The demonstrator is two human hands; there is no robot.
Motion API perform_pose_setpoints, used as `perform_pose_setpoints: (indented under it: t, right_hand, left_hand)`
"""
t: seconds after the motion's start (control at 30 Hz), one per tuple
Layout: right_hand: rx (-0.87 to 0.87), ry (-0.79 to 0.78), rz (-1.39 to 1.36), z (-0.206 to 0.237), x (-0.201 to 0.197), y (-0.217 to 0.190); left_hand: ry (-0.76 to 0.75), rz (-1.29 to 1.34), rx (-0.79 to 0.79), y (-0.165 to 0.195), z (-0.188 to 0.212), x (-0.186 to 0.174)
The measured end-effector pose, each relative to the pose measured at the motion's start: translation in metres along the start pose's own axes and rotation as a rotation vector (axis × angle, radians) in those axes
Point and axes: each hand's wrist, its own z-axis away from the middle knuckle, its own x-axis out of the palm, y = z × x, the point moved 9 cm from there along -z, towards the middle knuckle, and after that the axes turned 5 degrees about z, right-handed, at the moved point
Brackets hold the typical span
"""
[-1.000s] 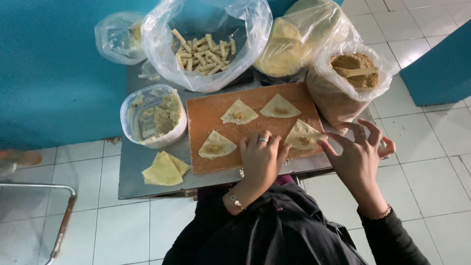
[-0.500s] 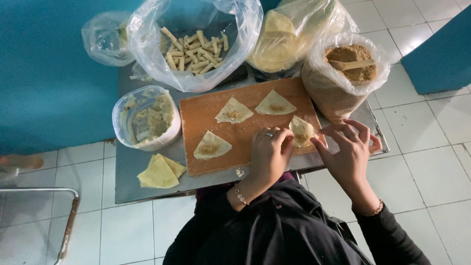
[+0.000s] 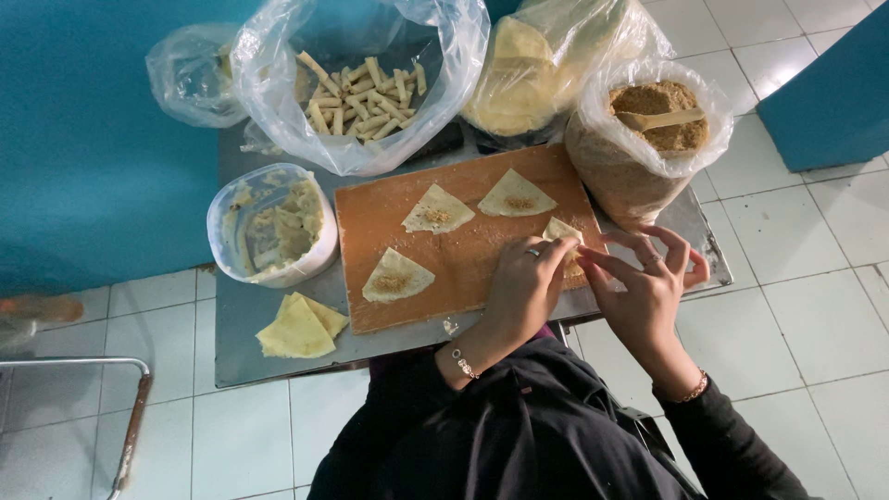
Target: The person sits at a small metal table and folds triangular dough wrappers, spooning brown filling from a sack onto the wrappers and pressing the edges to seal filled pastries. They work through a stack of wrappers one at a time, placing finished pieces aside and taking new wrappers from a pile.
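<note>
Both hands meet over the right edge of the brown wooden cutting board, and between them sits a pale folded dough wrapper of which only the upper corner shows; the rest is covered by fingers, so its filling and how far it is rolled cannot be made out. The left hand, wearing a ring and a wrist bracelet, curls its fingertips onto the wrapper from the left. The right hand pinches it from the right with thumb and forefinger, the other fingers spread wide above. Three more triangular dough wrappers lie flat on the board, each with a dab of brown filling. A clear plastic bag of brown crumbs stands just beside the board, a wooden spoon half buried in it. The grey metal table is cut short at bottom by the person's dark clothing.
</note>
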Motion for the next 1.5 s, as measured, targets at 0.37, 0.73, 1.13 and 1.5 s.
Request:
perform_pose_setpoints:
  t: [0.37, 0.73, 1.13, 1.5]
  right_hand:
    - [-0.023, -0.011, 0.013, 0.0, 0.006, -0.002]
    - [0.039, -0.036, -0.046, -0.002, 0.013, 0.002]
    - [-0.133, -0.283, -0.164, -0.023, 0.015, 0.019]
    - [-0.19, -0.332, -0.173, -0.032, 0.02, 0.018]
  left_hand:
    - [-0.02, 0.065, -0.114, -0.012, -0.001, 0.003]
    - [-0.016, 0.095, -0.128, -0.022, 0.002, 0.006]
    - [-0.155, -0.036, -0.048, -0.018, 0.0, 0.015]
    - [-0.193, -0.146, 0.051, -0.029, 0.002, 0.026]
